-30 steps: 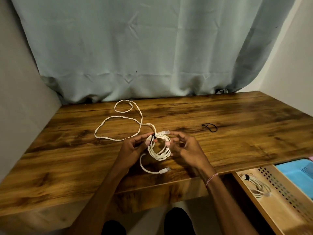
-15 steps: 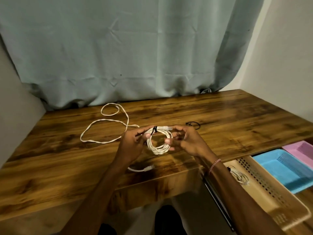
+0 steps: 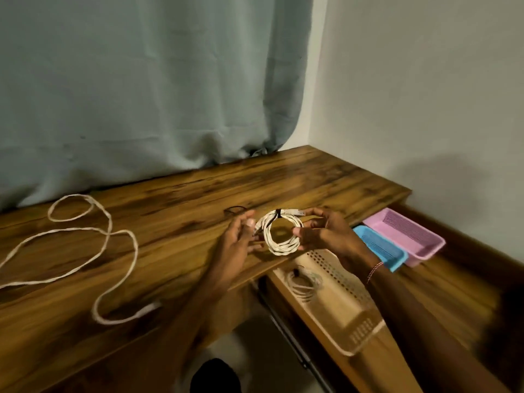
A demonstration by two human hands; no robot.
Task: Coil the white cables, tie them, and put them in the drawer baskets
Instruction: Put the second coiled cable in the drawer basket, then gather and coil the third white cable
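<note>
Nearest the person, the open drawer (image 3: 442, 296) is sticking out below the tabletop's (image 3: 184, 191) front edge, towards its right end. A beige basket (image 3: 340, 313) is sitting at the drawer's left side, and a tied coil (image 3: 304, 282) of white cable is lying in the basket's far half.

On the left half of the tabletop a loose cable (image 3: 137, 252) is sprawling in open loops, one plug end lying close to the front edge and the rest trailing back towards the rear edge.

Above the front edge, right of middle, both hands are meeting at the coiled cable (image 3: 283, 249) – it is hanging in the air as an upright ring, with a black tie (image 3: 278, 213) cinching its top and a plug poking out to the right. The right hand (image 3: 326, 234), wearing a thread bracelet (image 3: 374, 269) at the wrist, is pinching the ring's right side between curled fingers and thumb. The left hand (image 3: 238, 236) is reaching its fingertips to the ring's left side; motion blur is hiding whether it is gripping or only touching.

Just behind the left hand a spare tie (image 3: 234, 209) is lying flat on the tabletop.

Further right in the drawer, a blue basket (image 3: 380, 246) and a pink basket (image 3: 408, 235) are sitting side by side – the pink one lying beyond the blue.

A grey-green curtain (image 3: 141, 95) is hanging behind the rear edge, and a pale wall (image 3: 425, 95) is closing off the right side.
</note>
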